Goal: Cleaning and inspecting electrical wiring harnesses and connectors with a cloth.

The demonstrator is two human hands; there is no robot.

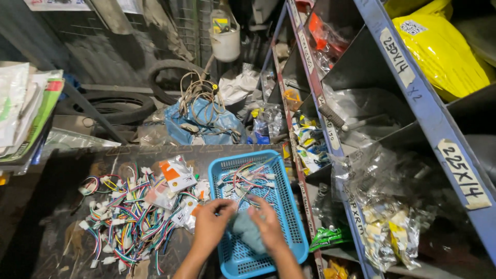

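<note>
A grey cloth is clamped between the left hand and right hand over the blue basket, lower centre; loose wires are heaped at lower left.

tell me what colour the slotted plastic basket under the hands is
Bright blue slotted plastic basket, clearest in the head view.

The basket sits on the table, right of the wire harness pile. Shelving stands right of the basket.
</note>
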